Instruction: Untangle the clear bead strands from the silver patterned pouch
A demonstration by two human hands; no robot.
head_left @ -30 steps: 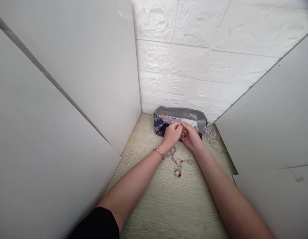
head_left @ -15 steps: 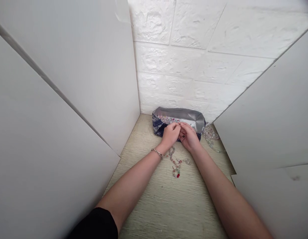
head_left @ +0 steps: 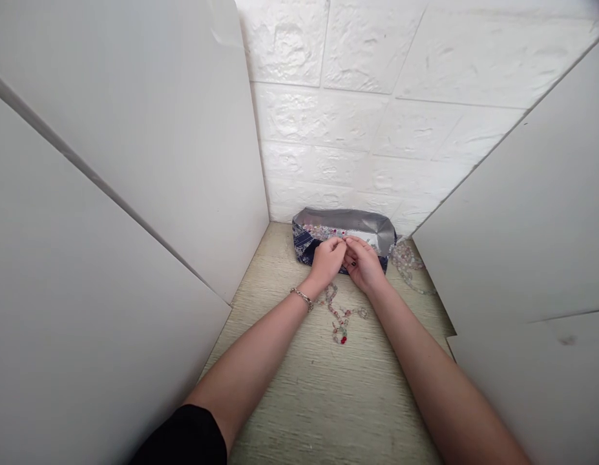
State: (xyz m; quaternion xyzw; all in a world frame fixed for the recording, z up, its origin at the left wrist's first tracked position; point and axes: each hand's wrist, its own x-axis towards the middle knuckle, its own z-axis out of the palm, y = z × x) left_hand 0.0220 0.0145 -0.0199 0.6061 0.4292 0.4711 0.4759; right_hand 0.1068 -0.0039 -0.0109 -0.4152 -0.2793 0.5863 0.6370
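Observation:
My left hand (head_left: 328, 260) and my right hand (head_left: 364, 263) meet at the fingertips over the front edge of a dark blue patterned bag (head_left: 303, 248) with a silver lining. Both hands are closed in a pinch; what lies between the fingers is too small to make out. Loose pink, clear and red beads (head_left: 323, 230) fill the left part of the bag. A string of beads (head_left: 336, 314) in pink, green and red runs down from beneath my hands and rests on the surface in a loose curl.
To the right of the bag lies a heap of pale beaded strands (head_left: 406, 257). A white brick-patterned wall (head_left: 338, 148) stands behind. White panels close in at the left (head_left: 183, 129) and the right (head_left: 517, 226) of the pale wood-grain surface (head_left: 299, 400).
The whole view has shifted a little, so everything sits slightly further left. My hands keep the same pinched pose over the bag.

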